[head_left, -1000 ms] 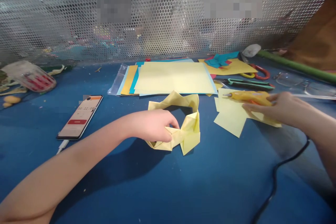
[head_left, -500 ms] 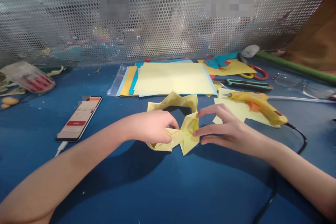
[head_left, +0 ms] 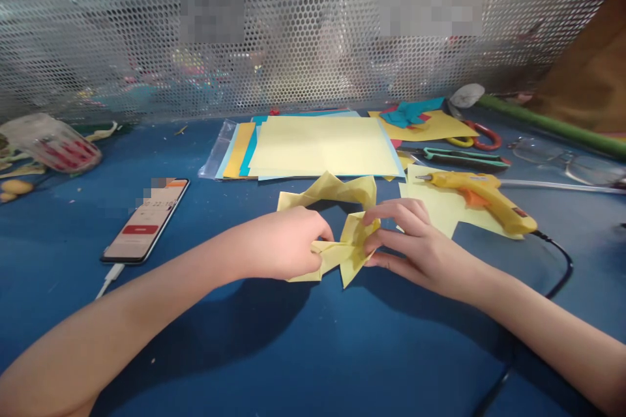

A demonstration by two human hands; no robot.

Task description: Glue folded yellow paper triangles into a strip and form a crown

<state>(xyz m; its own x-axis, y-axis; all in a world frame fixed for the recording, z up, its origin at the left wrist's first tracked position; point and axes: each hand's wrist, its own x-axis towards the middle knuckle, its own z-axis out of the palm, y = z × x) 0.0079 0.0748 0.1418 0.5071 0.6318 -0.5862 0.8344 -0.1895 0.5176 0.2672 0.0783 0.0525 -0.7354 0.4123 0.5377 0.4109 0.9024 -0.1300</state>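
Observation:
A ring of folded yellow paper (head_left: 337, 187), with pointed edges, stands on the blue table (head_left: 274, 352) in front of me. My left hand (head_left: 288, 244) pinches its near left side, thumb outside and fingers reaching over the rim. That hand hides much of the ring's left part. On the near right side, my right hand (head_left: 408, 234) has its bent fingertips on a folded flap, fingers over it and thumb lower down, gripping the paper. Behind the ring lies a stack of coloured paper sheets (head_left: 325, 143), pale yellow on top.
A yellow glue gun (head_left: 482, 195) with a black cord rests on paper at the right. Beyond it are a craft knife (head_left: 464, 158), scissors (head_left: 486, 135) and glasses (head_left: 542, 153). A phone (head_left: 147, 221) and a clear jar (head_left: 59, 146) are left. A perforated metal screen (head_left: 313, 45) stands behind.
My right hand's fingers have closed in on the ring's right flap, where they were more spread before. The ring has shifted slightly right. My left hand keeps its pinch.

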